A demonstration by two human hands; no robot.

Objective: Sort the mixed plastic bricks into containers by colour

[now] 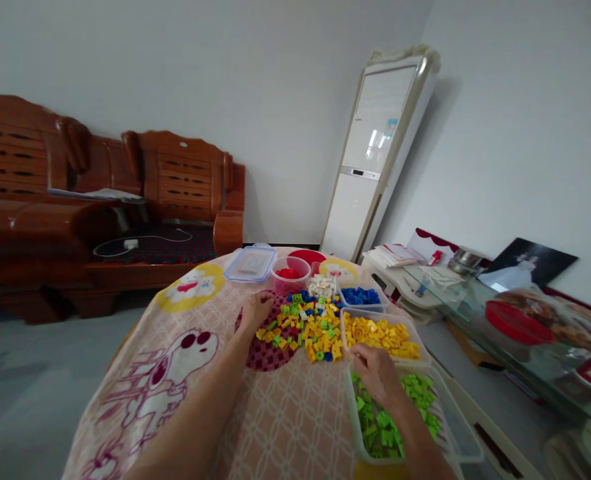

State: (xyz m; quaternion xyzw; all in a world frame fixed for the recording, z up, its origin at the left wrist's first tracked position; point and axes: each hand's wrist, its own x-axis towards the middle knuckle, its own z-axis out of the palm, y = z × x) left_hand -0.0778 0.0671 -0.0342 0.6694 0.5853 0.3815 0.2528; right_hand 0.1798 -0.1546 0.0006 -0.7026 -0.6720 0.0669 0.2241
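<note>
A round tabletop [285, 427] under a pink cloth printed with cartoon dogs fills the lower middle of the view. A loose pile of mixed building bricks [308, 328], mostly yellow with green, blue and white among them, lies at its centre. The left hand [256, 309] rests at the pile's left edge with its fingers curled down onto the cloth; I cannot tell whether they pinch a brick. The right hand [378, 373] lies across the meeting rims of the tray of yellow bricks [382, 335] and the tray of green bricks [392, 421]. Its fingers are bent toward the yellow tray, and their grip is hidden. Farther back stand a tub of blue bricks [360, 296], a round tub of red bricks [290, 273] and a clear lid [250, 263]. Behind the tabletop are a carved wooden sofa [175, 180], a tall floor-standing air conditioner [375, 153] against white walls, a grey floor, and a glass side table [475, 300] at right.
</note>
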